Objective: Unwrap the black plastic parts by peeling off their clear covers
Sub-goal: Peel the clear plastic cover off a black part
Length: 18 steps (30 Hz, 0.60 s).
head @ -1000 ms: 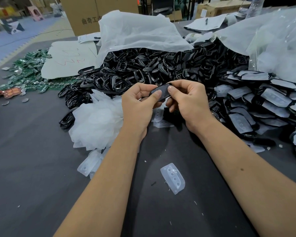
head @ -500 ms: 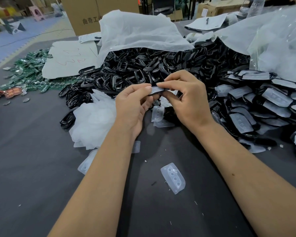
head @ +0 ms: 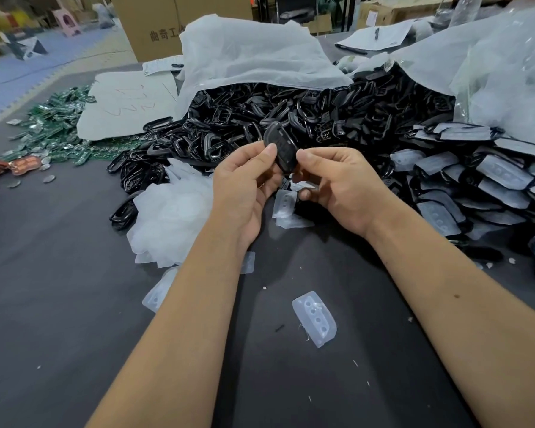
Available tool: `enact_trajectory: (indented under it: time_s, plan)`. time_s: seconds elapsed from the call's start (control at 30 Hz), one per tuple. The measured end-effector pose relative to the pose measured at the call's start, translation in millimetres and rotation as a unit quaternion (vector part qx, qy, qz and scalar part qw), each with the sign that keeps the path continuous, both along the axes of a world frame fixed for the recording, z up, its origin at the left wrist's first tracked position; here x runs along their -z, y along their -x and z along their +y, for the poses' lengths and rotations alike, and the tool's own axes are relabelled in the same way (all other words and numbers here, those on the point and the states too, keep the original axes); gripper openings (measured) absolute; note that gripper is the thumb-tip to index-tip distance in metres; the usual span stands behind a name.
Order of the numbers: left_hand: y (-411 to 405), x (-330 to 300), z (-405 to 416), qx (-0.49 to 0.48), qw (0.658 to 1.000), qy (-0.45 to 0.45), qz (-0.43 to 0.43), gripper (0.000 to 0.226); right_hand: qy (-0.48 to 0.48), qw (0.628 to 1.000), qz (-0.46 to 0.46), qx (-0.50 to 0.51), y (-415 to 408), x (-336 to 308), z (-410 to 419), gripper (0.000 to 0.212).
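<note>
While both forearms reach forward over the dark table [head: 59,335], one loose clear cover [head: 315,318] lies nearest, flat on the mat between the arms, its row of round dimples facing up. Small white flecks are scattered around it. A second cover [head: 156,293] lies just left of the left forearm, partly hidden by it.

Farther out, the left hand [head: 244,183] and right hand [head: 337,183] meet above the table. Between them they hold one black plastic part [head: 280,146], tilted roughly upright, its dark face bare on the visible side. Left thumb and fingers pinch its left edge; right thumb and curled fingers pinch its right edge. Cannot tell whether any film clings to its back.

Directly below the hands, two more clear covers [head: 286,205] rest on the table, overlapping. To the left sits a crumpled heap of translucent white plastic [head: 167,217].

Right of the hands: a stack of wrapped parts [head: 491,180], each black piece under a frosted cover.

Beyond the hands: a large pile of black frames [head: 244,118] spilling from under a white bag [head: 250,57]. A second, clearer bag [head: 491,63] stands far right. Far left: green circuit boards [head: 53,125] beside a white sheet [head: 127,103]. A cardboard box [head: 155,23] stands at the back.
</note>
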<state>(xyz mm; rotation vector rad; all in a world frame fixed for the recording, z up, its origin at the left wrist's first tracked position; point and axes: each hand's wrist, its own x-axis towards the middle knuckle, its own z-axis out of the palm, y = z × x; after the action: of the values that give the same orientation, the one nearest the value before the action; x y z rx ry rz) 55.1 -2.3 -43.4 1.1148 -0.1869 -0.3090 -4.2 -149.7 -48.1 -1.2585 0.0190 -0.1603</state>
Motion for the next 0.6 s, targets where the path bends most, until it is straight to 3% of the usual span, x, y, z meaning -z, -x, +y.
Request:
enact_trajectory:
  time_s: [0.1, 0.2, 0.4, 0.6]
  plan:
    - [2.0, -0.5, -1.6, -0.004, 1.000, 0.004, 0.006, 0.009, -0.025, 0.998, 0.005, 0.054, -1.9, 2.6, 0.5, 0.010]
    - [4.2, -0.3, -2.9, -0.003, 1.000, -0.003, 0.005, 0.020, -0.034, 0.996, -0.007, 0.077, -2.3, 4.7, -0.4, 0.018]
    - [4.6, 3.3, -3.1, -0.004, 0.998, -0.035, -0.047, 0.004, -0.040, 0.995, -0.034, 0.088, -2.7, 7.1, -1.0, 0.019]
    - [2.9, 8.0, -3.2, -0.013, 0.989, -0.077, -0.124, 0.010, -0.019, 0.995, -0.046, 0.083, -0.4, 5.7, -1.8, 0.026]
